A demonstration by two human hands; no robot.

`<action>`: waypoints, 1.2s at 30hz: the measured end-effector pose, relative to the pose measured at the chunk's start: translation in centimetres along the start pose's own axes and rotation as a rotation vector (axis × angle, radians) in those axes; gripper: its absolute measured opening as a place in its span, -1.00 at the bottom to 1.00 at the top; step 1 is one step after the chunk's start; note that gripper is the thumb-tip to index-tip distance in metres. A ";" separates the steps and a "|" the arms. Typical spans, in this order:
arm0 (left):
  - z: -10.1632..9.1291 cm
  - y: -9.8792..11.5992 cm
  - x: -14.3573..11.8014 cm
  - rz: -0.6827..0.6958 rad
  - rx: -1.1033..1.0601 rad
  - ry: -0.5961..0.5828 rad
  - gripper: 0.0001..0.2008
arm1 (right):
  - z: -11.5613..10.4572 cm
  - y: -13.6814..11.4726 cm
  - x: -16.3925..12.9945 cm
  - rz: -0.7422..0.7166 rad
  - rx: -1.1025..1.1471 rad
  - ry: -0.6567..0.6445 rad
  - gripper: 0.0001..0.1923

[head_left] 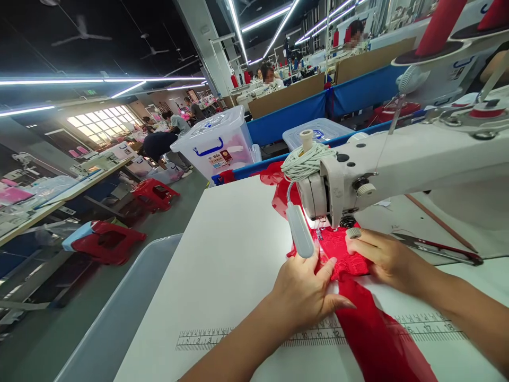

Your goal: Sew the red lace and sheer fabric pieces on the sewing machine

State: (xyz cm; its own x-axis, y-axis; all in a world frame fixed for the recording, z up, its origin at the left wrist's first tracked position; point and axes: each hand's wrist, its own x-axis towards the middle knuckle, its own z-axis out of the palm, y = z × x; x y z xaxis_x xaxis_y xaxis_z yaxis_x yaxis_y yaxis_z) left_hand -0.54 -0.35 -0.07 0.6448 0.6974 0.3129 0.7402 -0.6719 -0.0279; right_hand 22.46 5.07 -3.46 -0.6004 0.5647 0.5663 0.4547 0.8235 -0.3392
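Note:
Red lace fabric [345, 254] lies under the needle area of a white sewing machine [401, 154]. My left hand [304, 289] rests on the fabric with its fingers stretched out and the thumb apart. On the other side, my right hand [379, 257] has bent fingers closed on the fabric's right edge, close to the machine head; its fingertips are partly hidden by a knob. A sheer red strip [377, 329] runs from the lace down over the table's front edge. A small white lamp [300, 231] hangs just above my left fingertips.
Thread snips [441, 248] and a brown stick [441, 223] lie right of the machine head. A printed ruler [318, 337] crosses the white table [191, 276]. A grey bin [131, 302] stands at left. Behind are a clear storage box [218, 143], red stools [107, 241] and people at other machines.

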 end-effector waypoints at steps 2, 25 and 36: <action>0.0 -0.1 0.0 -0.003 0.003 -0.002 -0.11 | -0.1 -0.1 0.1 0.000 -0.010 0.000 -0.76; 0.1 -0.7 -0.1 -0.051 0.065 -0.038 -0.21 | 0.0 -0.2 0.5 0.068 -0.085 -0.005 -0.62; -0.3 0.0 0.5 -0.009 0.106 -0.040 -0.11 | 0.3 -0.4 0.9 0.018 -0.135 -0.006 -0.59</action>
State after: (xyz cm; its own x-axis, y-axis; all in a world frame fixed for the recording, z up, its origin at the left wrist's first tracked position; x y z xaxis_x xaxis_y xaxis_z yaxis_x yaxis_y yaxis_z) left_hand -0.28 -0.04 0.33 0.6436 0.7139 0.2758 0.7606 -0.6368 -0.1266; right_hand 21.59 5.24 -3.04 -0.5949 0.5798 0.5568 0.5494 0.7989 -0.2448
